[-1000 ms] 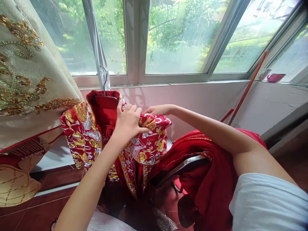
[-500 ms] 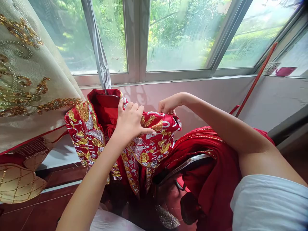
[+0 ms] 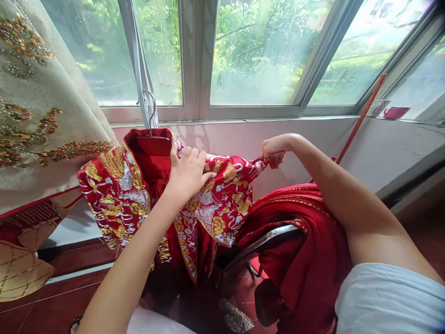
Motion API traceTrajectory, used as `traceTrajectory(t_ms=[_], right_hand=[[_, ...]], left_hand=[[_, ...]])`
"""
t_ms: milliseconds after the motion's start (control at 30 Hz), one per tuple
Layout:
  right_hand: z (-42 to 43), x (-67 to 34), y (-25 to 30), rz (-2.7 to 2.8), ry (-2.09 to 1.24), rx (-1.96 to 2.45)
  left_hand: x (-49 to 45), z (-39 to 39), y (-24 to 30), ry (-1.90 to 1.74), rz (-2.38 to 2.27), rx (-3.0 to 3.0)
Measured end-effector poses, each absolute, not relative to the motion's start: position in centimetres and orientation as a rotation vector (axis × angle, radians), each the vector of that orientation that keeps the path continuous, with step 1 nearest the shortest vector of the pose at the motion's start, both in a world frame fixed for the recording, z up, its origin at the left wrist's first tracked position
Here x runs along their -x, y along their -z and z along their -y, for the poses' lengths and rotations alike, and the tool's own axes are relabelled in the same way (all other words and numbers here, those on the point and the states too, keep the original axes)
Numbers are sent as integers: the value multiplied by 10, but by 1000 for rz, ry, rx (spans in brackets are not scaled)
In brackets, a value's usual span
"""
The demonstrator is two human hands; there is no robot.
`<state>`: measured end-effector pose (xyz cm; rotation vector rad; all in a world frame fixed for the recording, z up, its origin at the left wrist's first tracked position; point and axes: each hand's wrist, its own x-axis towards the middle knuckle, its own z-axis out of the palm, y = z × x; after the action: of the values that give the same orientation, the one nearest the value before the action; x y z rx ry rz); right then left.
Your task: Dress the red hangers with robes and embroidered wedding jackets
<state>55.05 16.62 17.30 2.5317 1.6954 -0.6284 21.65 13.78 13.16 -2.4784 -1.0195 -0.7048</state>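
A red jacket (image 3: 222,199), heavily embroidered in gold and silver, hangs on a dark red hanger (image 3: 153,144) below the window. My left hand (image 3: 189,171) holds its shoulder beside the collar, fingers over the top edge and thumb out to the right. Farther right, my right hand (image 3: 276,150) is closed in a fist round the gathered end of the jacket's sleeve, which is stretched out sideways. The fingertips of that hand are partly hidden by the bunched cloth. Red pleated cloth shows inside the open jacket front.
Red fabric with gold trim (image 3: 313,222) is draped over a metal-framed chair (image 3: 274,234) at the right. A cream beaded garment (image 3: 52,116) hangs at the left. A red pole (image 3: 361,118) leans by the sill, near a pink cup (image 3: 396,112). A glittery silver item (image 3: 236,317) lies low down.
My right hand has moved to the right, drawing the sleeve end out and stretching the cloth. My left hand stays on the shoulder. The view has shifted slightly.
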Motion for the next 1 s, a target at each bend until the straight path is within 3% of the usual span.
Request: traceTrajectory(t_ms=[100,267,367,867,1000], right_hand=[[-179,-556,-162,-1564,791,-2462],[-189,-535,-151,-1648,489,-2560],[-187,-526,-144,-1720,476,-2513],[-194,-475,-63,-2444,1201,-1489],[-185,-447,-55,-2594,1340,-1509]], left_hand=[[-223,-146,-126,731,1024,2406],[-219,-165,-121,756,931,2383],[-212,-177,-120,735,861,2422],[-204,-186,-128,604,870,2591],[-203,-183,-124,639,912,2572]])
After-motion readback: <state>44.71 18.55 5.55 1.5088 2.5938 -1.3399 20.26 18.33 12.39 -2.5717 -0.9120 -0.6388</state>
